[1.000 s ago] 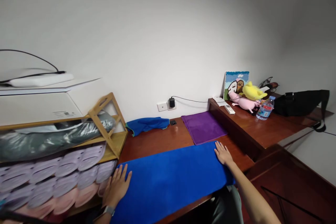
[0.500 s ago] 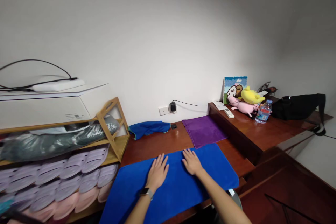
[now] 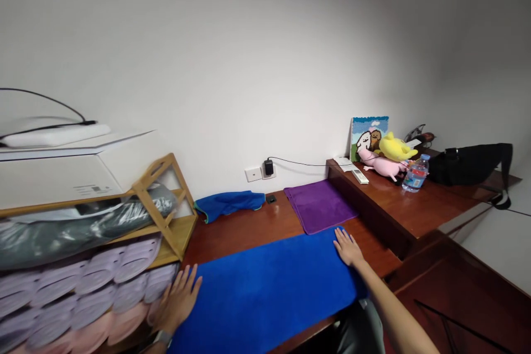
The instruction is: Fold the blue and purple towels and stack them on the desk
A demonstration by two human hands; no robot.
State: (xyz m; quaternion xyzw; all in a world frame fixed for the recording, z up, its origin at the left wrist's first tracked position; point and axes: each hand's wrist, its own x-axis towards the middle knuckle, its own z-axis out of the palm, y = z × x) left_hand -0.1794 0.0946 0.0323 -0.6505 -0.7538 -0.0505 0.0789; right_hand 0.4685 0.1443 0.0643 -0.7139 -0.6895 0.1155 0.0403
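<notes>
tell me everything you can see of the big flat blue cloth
The blue cloth is a plain, bright blue oblong that looks soft, like towelling or microfibre. It lies spread out and mostly smooth on the brown table, long side running left to right, its lower left running out of the picture. The left hand is at its left end; the right hand rests near its far right corner. Its far edge meets or nearly meets the purple cloth.
</notes>
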